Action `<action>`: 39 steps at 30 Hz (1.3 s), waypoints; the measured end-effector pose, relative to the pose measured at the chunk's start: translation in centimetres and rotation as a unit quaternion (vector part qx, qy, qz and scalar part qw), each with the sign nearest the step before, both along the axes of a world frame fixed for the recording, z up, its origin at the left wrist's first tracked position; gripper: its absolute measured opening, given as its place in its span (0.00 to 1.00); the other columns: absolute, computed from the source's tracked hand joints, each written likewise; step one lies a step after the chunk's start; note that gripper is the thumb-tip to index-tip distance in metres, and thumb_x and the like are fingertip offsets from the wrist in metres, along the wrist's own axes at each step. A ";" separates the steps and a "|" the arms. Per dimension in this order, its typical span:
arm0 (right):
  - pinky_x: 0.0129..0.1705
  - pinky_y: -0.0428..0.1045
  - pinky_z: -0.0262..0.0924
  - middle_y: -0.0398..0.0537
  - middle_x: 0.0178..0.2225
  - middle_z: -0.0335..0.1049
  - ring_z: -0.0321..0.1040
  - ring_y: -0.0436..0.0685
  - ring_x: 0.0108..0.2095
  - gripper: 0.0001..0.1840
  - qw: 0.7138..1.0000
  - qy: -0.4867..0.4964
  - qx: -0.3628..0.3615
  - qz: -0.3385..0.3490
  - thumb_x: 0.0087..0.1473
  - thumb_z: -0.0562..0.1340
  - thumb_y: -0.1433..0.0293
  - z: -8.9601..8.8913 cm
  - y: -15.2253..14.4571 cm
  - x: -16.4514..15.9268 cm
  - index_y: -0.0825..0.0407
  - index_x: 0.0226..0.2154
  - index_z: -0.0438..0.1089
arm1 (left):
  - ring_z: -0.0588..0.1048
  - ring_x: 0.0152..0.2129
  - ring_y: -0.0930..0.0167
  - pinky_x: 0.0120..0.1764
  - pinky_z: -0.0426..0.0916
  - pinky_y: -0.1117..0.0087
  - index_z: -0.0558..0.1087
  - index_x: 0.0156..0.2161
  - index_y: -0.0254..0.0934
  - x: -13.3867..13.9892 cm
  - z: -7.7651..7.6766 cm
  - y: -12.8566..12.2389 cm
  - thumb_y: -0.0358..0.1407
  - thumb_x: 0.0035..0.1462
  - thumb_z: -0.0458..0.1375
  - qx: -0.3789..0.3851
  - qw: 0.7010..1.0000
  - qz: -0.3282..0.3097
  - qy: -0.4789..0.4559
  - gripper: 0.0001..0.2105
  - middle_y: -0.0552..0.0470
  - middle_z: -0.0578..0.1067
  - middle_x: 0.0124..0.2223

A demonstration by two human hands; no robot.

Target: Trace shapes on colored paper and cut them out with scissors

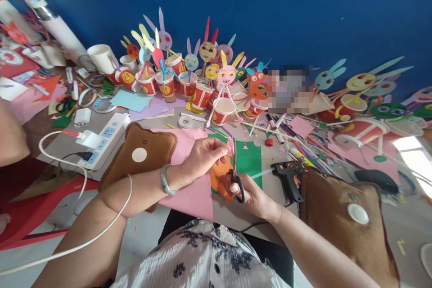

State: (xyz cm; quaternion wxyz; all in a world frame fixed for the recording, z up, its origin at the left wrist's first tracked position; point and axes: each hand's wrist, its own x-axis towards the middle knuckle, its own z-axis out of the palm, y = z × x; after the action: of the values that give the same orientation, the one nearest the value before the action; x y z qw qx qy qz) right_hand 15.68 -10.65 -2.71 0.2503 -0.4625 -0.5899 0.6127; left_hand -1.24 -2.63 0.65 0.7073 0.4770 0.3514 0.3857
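My right hand (251,195) is closed around the black handles of a pair of scissors (240,189), whose blades point away from me. Just left of the blades, my left hand (206,155) pinches a small piece of pink paper (231,144) between thumb and fingertips. The blades are beside this pink piece; whether they touch it I cannot tell. Below both hands lie an orange sheet (220,172), a green sheet (251,155) and a large pink sheet (194,204). My left wrist wears a bangle, and a white cable crosses that forearm.
Paper cups with rabbit-faced paper figures (226,75) line the blue wall. A white power strip (107,137) and a brown pouch (135,168) lie left. To the right are a black glue gun (288,180), another brown pouch (340,216) and scattered markers. Someone's arm (11,135) shows far left.
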 end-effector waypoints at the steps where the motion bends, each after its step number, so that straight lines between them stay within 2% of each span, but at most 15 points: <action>1: 0.26 0.49 0.43 0.40 0.22 0.53 0.48 0.49 0.25 0.35 1.000 0.000 -0.002 -0.001 0.52 0.52 0.35 0.1 0.0 0.0 0.51 0.22 0.57 | 0.69 0.22 0.77 0.28 0.64 0.74 0.72 0.27 0.34 0.0 0.0 0.0 0.39 0.51 0.62 0.000 1.000 0.000 0.001 0.10 0.53 0.74 0.26; 19: 0.26 0.49 0.43 0.39 0.20 0.51 0.44 0.49 0.23 0.34 1.000 0.015 0.009 -0.009 0.56 0.51 0.39 0.1 0.0 -0.2 0.51 0.20 0.54 | 0.68 0.22 0.77 0.28 0.64 0.74 0.72 0.27 0.34 -0.1 0.1 0.1 0.39 0.51 0.62 0.008 1.000 0.002 0.003 0.10 0.53 0.73 0.25; 30: 0.26 0.49 0.45 0.41 0.20 0.54 0.47 0.49 0.23 0.34 0.999 -0.011 0.026 -0.016 0.57 0.50 0.39 -0.7 -0.1 0.0 0.51 0.19 0.56 | 0.70 0.24 0.76 0.30 0.66 0.74 0.72 0.28 0.34 -0.1 -0.3 0.1 0.40 0.52 0.63 0.010 1.000 0.008 0.013 0.10 0.53 0.73 0.25; 34: 0.25 0.49 0.45 0.40 0.19 0.54 0.46 0.49 0.22 0.35 1.000 -0.015 0.021 -0.019 0.57 0.49 0.38 -0.9 -0.1 -0.1 0.51 0.18 0.55 | 0.70 0.24 0.76 0.30 0.66 0.73 0.72 0.28 0.35 -0.1 -0.2 0.2 0.42 0.53 0.63 0.016 1.000 0.004 0.017 0.12 0.53 0.73 0.25; 39: 0.25 0.49 0.47 0.41 0.17 0.56 0.50 0.49 0.21 0.35 0.999 -0.018 0.008 -0.036 0.57 0.50 0.39 -1.2 -0.1 -0.1 0.51 0.17 0.56 | 0.69 0.23 0.76 0.29 0.65 0.73 0.72 0.28 0.34 -0.1 -0.1 0.2 0.43 0.52 0.64 0.012 1.000 0.010 0.020 0.13 0.54 0.73 0.25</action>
State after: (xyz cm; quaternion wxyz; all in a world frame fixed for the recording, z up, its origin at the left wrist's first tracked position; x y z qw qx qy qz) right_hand 15.55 -10.79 -3.90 0.2648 -0.4925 -0.5824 0.5900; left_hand -1.38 -2.43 0.50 0.6903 0.4898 0.3655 0.3873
